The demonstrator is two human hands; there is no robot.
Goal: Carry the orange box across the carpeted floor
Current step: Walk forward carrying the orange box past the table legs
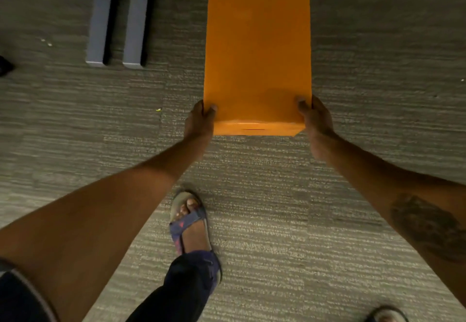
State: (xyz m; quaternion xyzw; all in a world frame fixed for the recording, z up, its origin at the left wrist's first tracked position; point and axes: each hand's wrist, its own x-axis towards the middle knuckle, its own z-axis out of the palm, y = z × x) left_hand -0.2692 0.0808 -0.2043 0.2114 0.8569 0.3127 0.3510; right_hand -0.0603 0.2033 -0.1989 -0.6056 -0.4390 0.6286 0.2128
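A long orange box [257,44] is held out in front of me above the grey carpet [277,221], its far end cut off by the top of the view. My left hand [199,122] grips its near left corner, thumb on top. My right hand [316,120] grips the near right corner the same way. Both arms are stretched forward. The near end face of the box shows a thin dark slit.
Two grey bars [118,16] lie side by side on the carpet at the upper left. My sandalled foot [189,221] is stepping forward below the box, and the other sandal [385,315] shows at the bottom right. A dark object [3,65] sits at the left edge.
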